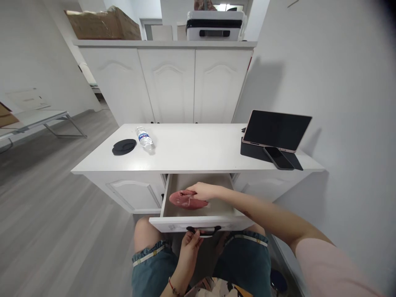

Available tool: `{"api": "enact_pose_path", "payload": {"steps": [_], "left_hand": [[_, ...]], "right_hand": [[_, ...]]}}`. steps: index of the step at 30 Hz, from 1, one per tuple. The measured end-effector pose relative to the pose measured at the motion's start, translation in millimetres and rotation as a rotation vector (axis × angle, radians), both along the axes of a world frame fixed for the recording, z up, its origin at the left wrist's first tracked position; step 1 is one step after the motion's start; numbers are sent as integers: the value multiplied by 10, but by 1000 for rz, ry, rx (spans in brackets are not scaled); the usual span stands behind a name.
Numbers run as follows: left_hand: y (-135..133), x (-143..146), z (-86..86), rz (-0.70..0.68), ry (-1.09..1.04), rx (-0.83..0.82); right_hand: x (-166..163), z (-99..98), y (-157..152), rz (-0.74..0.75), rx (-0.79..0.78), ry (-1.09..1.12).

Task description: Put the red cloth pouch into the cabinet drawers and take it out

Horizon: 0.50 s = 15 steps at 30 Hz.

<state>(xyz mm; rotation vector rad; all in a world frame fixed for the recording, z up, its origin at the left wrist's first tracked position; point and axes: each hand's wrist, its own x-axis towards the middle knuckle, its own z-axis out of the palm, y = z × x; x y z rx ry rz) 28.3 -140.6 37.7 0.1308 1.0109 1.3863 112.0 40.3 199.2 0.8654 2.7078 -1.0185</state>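
A pulled-out white drawer (173,222) is in front of my lap, below the tabletop. My left hand (189,246) pinches its black handle (212,232) from below, near the handle's left end. Reaching in from the right, my right hand (202,191) is closed on a soft, reddish-pink folded item (187,201) that looks like cloth; its exact kind does not show. The item is in the left half of the drawer, over the pale drawer bottom (222,206). The right fingertips are partly hidden in its folds.
On the white tabletop (192,152) are a plastic bottle (144,139) and a flat black object (124,146) at left. A tablet (276,130) and a phone (279,158) lie at right. Behind stands a cabinet (167,82) bearing a cardboard box (103,24) and a white suitcase (215,27).
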Motion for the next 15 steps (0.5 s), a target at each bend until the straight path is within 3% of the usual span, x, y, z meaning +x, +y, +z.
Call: {"api": "enact_pose_path", "payload": {"steps": [3,6,11,15], "left_hand": [[110,-8,3,1,0,13],[232,-32,-7,-16,1,30],[423,-67,44,-21,-3,96],[667,17,236,88,159,98]], "right_hand": [[10,167,-57,16,84,169],[-35,206,-168,55,240,347],[-125,37,-416,264,527,355],[-207,-192,-546,315,611,208]]}}
